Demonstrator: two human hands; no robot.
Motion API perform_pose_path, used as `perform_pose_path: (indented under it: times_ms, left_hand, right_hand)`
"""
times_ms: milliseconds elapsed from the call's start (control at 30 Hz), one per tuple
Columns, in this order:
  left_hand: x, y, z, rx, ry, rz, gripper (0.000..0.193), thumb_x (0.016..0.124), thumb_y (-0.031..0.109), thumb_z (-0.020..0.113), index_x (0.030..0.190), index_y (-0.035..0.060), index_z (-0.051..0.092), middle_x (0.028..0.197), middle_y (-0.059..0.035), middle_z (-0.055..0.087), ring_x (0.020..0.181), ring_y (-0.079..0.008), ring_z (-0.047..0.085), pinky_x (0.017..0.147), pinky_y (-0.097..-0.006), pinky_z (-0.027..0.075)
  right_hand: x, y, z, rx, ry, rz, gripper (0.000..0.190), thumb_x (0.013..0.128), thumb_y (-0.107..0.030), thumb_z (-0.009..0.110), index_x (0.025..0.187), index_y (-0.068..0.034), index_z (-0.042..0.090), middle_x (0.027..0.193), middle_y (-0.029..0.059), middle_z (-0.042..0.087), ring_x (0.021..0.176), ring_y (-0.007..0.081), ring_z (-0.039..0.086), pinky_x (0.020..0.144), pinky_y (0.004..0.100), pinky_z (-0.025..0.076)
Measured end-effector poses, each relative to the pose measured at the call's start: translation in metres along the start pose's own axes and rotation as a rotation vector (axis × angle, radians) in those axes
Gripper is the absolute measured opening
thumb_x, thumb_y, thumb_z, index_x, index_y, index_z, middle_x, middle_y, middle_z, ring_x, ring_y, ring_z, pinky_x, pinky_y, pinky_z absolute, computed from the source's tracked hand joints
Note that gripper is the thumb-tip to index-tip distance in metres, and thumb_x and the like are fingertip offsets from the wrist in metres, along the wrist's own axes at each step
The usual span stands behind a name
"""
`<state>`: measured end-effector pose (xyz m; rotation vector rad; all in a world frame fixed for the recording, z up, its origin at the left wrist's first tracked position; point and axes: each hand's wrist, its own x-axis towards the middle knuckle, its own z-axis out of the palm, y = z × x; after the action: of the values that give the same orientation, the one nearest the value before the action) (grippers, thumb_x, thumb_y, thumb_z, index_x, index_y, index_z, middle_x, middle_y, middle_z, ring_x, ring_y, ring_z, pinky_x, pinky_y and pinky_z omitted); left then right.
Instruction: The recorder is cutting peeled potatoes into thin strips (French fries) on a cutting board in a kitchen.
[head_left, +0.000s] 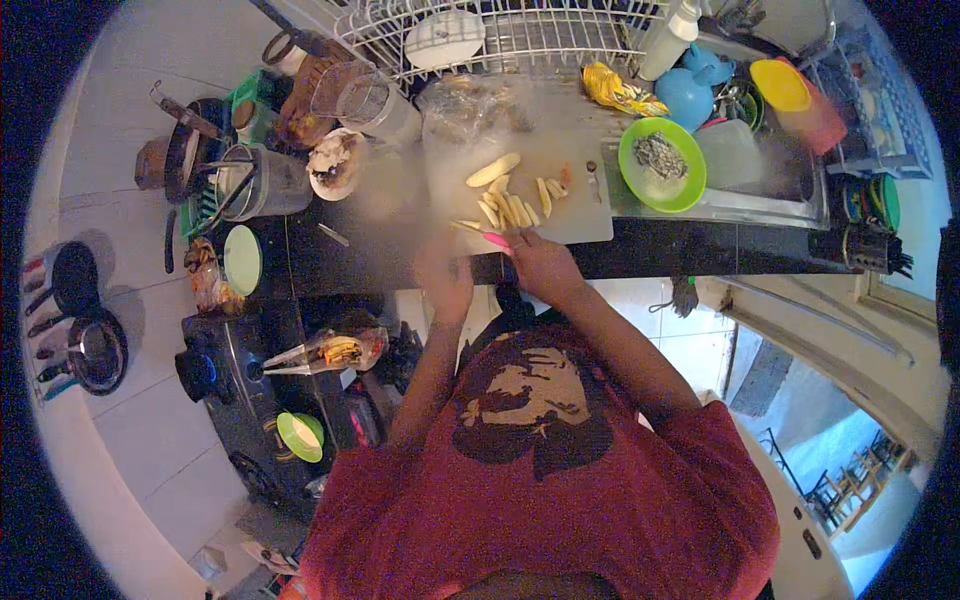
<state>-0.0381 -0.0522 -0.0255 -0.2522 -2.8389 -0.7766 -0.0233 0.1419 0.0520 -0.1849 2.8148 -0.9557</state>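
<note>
My right hand (545, 264) is closed around the pink handle of a small knife (496, 240) at the near edge of a white cutting board (592, 225). The blade points left, towards a pale cut strip (466, 224). My left hand (445, 279) is at the board's near left edge; a blurred haze over it hides its fingers and whether they hold anything. On the board lie a peeled, pale yellow oblong piece (493, 170), a cluster of cut strips (510, 210) and a few more strips (545, 196) to the right. Orange bits lie beyond these.
Right of the board, a green bowl (697, 165) holds grey and white contents, beside the sink (795, 214). A clear plastic bag (469, 112) and a yellow packet (619, 91) lie behind. A wire dish rack (540, 58) stands at the back, containers on the left.
</note>
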Motion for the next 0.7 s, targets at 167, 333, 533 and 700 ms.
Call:
perform_pose_path:
  times_ms: [167,333,533,700]
  left_hand:
    - [0.003,-0.003,-0.004,-0.121,0.012,0.015,0.047,0.082,0.018,0.059,0.127,0.0067,0.05,0.126,-0.0162,0.051,0.119,-0.0339,0.043,0.105,-0.0485,0.023]
    - [0.001,0.01,-0.007,-0.007,0.126,0.032,0.044,0.082,0.015,0.057,0.125,0.0079,0.053,0.122,-0.0154,0.054,0.116,-0.0341,0.046,0.104,-0.0489,0.025]
    - [0.0,0.007,-0.01,-0.064,0.071,0.016,0.045,0.082,0.013,0.056,0.127,0.0095,0.052,0.125,-0.0147,0.053,0.117,-0.0332,0.045,0.106,-0.0494,0.021]
    - [0.001,0.015,-0.013,-0.049,0.077,-0.049,0.043,0.082,0.013,0.056,0.125,0.0094,0.053,0.125,-0.0128,0.054,0.116,-0.0308,0.047,0.106,-0.0496,0.021]
  right_hand:
    - [0.003,0.011,-0.002,-0.06,-0.06,-0.094,0.028,0.088,-0.015,0.048,0.114,-0.004,0.048,0.099,0.0197,0.057,0.082,0.0376,0.063,0.067,0.0476,0.052]
    - [0.005,0.015,0.006,-0.111,-0.083,-0.121,0.028,0.088,-0.015,0.047,0.114,-0.004,0.047,0.098,0.0191,0.057,0.079,0.0362,0.063,0.065,0.0458,0.053]
    - [0.006,0.017,0.011,-0.127,0.003,-0.134,0.028,0.089,-0.015,0.047,0.115,-0.005,0.049,0.099,0.018,0.057,0.083,0.0355,0.063,0.066,0.0451,0.053]
    - [0.009,0.018,0.007,-0.085,-0.039,-0.133,0.028,0.089,-0.015,0.047,0.116,-0.007,0.049,0.101,0.0171,0.057,0.084,0.036,0.062,0.067,0.0451,0.052]
